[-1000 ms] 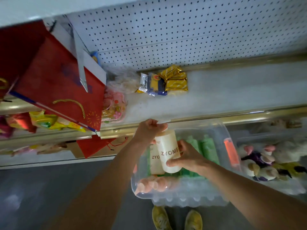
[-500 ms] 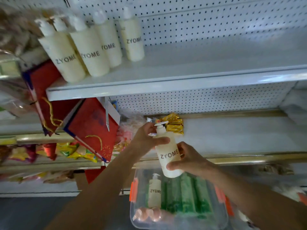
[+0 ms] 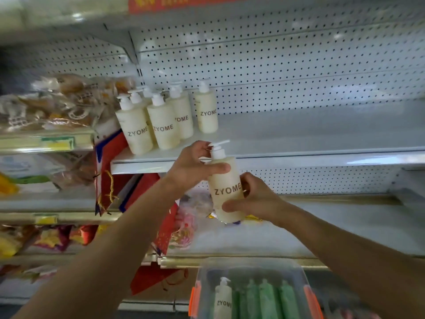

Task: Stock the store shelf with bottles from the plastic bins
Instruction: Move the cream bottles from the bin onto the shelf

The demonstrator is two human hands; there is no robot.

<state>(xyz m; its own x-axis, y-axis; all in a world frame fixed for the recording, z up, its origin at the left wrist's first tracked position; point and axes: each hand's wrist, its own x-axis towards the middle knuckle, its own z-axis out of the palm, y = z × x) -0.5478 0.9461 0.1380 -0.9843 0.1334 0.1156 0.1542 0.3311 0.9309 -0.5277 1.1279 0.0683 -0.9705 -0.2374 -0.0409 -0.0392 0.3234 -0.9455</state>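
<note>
Cream-coloured plastic, printed ZYOME in brown, makes up the pump bottle (image 3: 226,187) that both hands carry in front of the white metal shelf (image 3: 299,155), its base still below the shelf's front lip and its white pump head about level with that lip. The left hand (image 3: 195,166) wraps the bottle's shoulder, thumb laid across the front and fingertips curled up against the pump collar; the right hand (image 3: 250,199) cups the lower body from behind, thumb pressed across the base, the remaining fingers hidden behind the bottle so how they lie cannot be told. On the shelf a cluster of matching cream pump bottles (image 3: 161,123) stands upright at the left end, near the edge, with bare shelf stretching to their right. Below, the clear plastic bin with orange latches (image 3: 195,295) holds one more cream bottle (image 3: 223,298) beside several green bottles (image 3: 266,298). The step in hand looks like lifting the bottle over the lip to set it down to the right of the cluster. The main risk is that the base catches the lip if it is pushed forward before it has cleared. The long pump spout points right and could snag or rotate. Set down too close to the standing bottles, it could knock the front ones, which stand near the edge, off the shelf. Red paper gift bags (image 3: 110,176) hang just below left.
</note>
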